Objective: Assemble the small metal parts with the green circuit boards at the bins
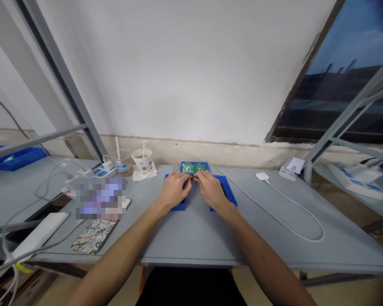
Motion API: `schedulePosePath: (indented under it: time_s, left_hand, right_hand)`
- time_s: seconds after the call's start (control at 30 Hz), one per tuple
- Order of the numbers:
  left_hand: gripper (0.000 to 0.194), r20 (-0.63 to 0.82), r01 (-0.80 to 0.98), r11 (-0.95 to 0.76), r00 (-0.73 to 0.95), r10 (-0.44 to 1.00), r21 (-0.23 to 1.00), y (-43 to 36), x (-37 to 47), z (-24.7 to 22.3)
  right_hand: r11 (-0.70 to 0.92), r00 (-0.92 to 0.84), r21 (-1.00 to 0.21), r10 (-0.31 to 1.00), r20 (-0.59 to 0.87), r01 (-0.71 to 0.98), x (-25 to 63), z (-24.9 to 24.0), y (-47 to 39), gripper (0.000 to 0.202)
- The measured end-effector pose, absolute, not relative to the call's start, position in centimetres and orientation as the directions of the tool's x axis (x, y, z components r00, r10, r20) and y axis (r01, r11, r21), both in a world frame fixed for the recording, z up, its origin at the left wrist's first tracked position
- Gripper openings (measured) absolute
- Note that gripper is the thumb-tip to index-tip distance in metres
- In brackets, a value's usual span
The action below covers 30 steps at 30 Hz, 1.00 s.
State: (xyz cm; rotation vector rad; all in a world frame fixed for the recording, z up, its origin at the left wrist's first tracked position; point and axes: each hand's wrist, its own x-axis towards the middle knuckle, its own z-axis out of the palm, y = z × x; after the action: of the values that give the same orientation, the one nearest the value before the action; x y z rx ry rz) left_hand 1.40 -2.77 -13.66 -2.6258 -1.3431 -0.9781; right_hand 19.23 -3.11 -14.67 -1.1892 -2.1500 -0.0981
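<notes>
My left hand (175, 189) and my right hand (210, 189) meet at the fingertips over the table, both closed in a pinch. Between the fingertips is something small and dark, too small to name. Under my left hand lies a blue tray (179, 208), mostly covered by the hand. Another blue tray (230, 196) sits beneath and to the right of my right hand, with dark contents partly showing. Just beyond the fingertips, a third blue tray (207, 164) holds green and white pieces (191, 168) that look wrapped in clear plastic.
A paper cup (142, 163) and a clear plastic cup (123, 163), both with straws, stand back left beside a power strip (104, 170). A patterned notebook-like item (95, 236) lies at left. A white cable (293, 207) with a charger head (262, 176) loops across the right.
</notes>
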Motion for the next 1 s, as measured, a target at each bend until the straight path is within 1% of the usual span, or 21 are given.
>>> schedulePosePath:
  time_s: [0.3, 0.43, 0.6, 0.73, 0.87, 1.0]
  left_hand:
    - [0.019, 0.545, 0.74, -0.629, 0.434, 0.718, 0.238, -2.86, 1.45, -13.62]
    - [0.018, 0.549, 0.741, -0.628, 0.43, 0.717, 0.24, -2.87, 1.35, -13.59]
    - [0.02, 0.547, 0.741, -0.629, 0.433, 0.716, 0.236, -2.9, 1.39, -13.51]
    - [0.018, 0.541, 0.745, -0.62, 0.425, 0.725, 0.246, -2.94, 1.42, -13.47]
    - [0.019, 0.527, 0.746, -0.623, 0.442, 0.726, 0.234, -2.91, 1.37, -13.5]
    - [0.021, 0.511, 0.714, -0.667, 0.5, 0.699, 0.212, -2.74, 1.27, -13.7]
  right_hand:
    - [0.569, -0.354, -0.255, 0.741, 0.57, 0.782, 19.11, -14.47, -3.3, 0.017]
    - [0.572, -0.337, -0.293, 0.746, 0.575, 0.766, 19.13, -14.35, -3.35, 0.016]
    - [0.579, -0.354, -0.261, 0.733, 0.581, 0.772, 19.24, -14.51, -3.2, 0.017]
    - [0.591, -0.347, -0.298, 0.735, 0.583, 0.749, 19.3, -14.53, -3.24, 0.014]
    - [0.582, -0.37, -0.263, 0.742, 0.559, 0.769, 19.3, -14.38, -3.37, 0.015]
    - [0.549, -0.365, -0.24, 0.765, 0.531, 0.801, 19.4, -14.41, -3.32, 0.019]
